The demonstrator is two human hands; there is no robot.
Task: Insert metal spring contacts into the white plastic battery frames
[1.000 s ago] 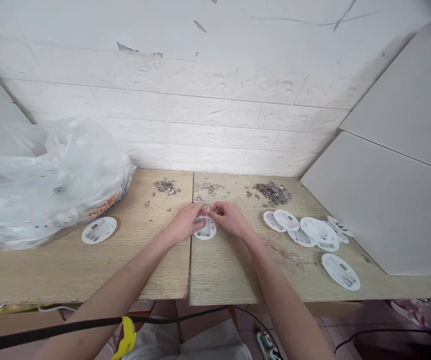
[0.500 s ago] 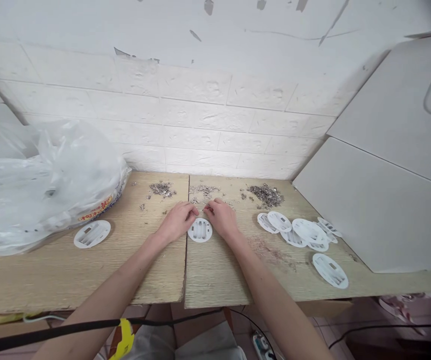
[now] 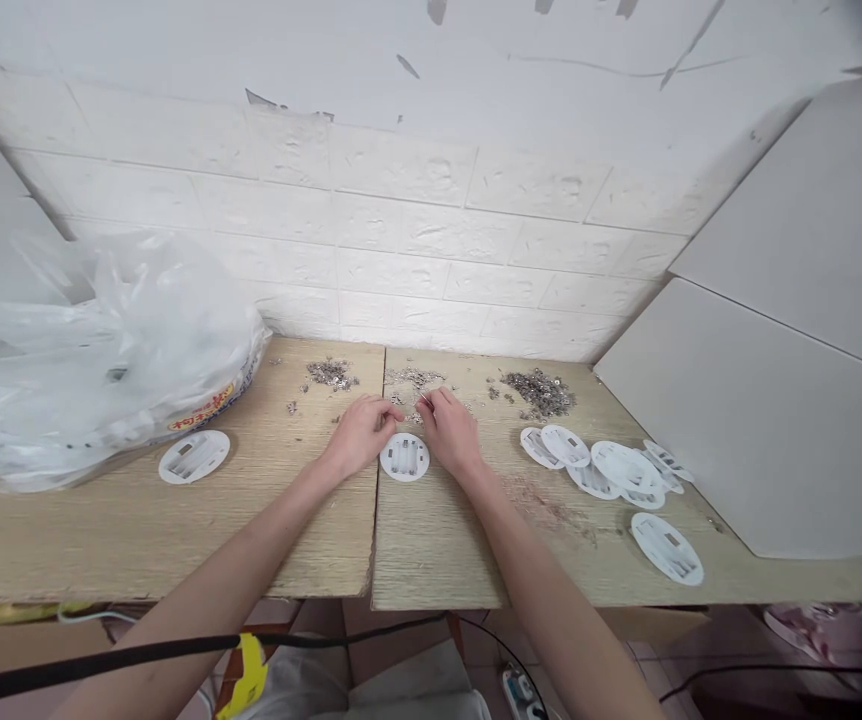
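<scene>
White battery disc (image 3: 404, 457) on table, between fingers (image 3: 382, 410).

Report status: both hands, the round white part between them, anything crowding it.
Left hand and right hand flank round white part, fingertips at small metal bits. Grip unclear. Nothing crowding it.

Count, head view. Round white plastic battery-holder discs: one (image 3: 404, 457) between the hands, one (image 3: 194, 456) by the bag, one (image 3: 666, 548) apart at right, plus an overlapping cluster (image 3: 602, 462) of roughly six, the exact number unclear. Heaps of small grey metal parts: three (image 3: 539, 391). Clear plastic bags: one (image 3: 93, 350). Hands: two.
</scene>
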